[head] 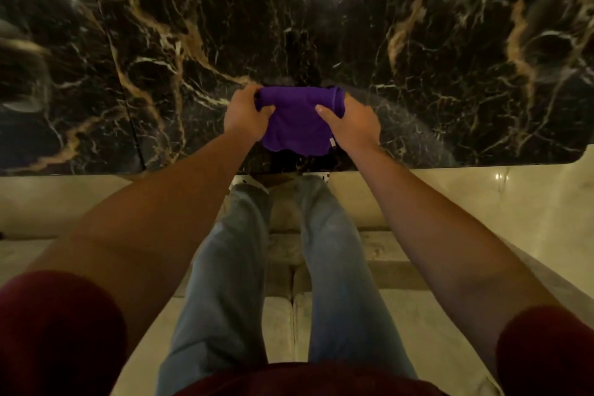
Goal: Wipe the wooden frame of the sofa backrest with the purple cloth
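The purple cloth (297, 120) is bunched between both my hands above the edge of a black marble table top. My left hand (246, 116) grips its left end. My right hand (348, 124) grips its right end, thumb lying across the fabric. A small white tag hangs at the cloth's lower right corner. No sofa or wooden frame is in view.
The black marble table (450, 58) with gold and white veins fills the upper half, its near edge running across the middle. Below it lies a glossy cream floor (482, 202). My legs in blue jeans (334, 267) stand close to the table edge.
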`<state>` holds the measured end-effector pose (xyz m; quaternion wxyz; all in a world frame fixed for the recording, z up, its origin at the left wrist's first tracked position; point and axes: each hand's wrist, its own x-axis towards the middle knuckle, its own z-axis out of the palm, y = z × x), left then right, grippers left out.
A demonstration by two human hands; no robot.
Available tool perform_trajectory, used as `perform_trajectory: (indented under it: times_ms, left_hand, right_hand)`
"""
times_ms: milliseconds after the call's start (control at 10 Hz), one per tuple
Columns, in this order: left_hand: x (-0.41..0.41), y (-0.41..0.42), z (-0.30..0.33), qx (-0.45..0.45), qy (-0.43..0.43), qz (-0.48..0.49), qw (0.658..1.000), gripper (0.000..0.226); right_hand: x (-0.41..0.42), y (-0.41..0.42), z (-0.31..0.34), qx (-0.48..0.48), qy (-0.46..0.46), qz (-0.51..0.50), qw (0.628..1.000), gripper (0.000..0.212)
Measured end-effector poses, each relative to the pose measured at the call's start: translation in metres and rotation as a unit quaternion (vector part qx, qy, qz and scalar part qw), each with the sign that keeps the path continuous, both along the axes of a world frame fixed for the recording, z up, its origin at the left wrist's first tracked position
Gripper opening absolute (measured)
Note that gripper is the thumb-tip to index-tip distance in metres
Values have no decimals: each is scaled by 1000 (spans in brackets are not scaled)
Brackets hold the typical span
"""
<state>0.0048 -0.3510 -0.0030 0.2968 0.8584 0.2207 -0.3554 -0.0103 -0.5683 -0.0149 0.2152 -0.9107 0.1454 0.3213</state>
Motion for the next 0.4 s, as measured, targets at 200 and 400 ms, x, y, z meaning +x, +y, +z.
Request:
perform_trajectory:
  times_ms: [200,400]
  left_hand:
    - [8,12,-7,73,14,-2,997,54]
    - [36,15,23,44,-32,-57,997,77]
  right_hand:
    - [14,3,2,-61,-29,14,998,61]
    - [39,11,39,-64,-36,11,997,51]
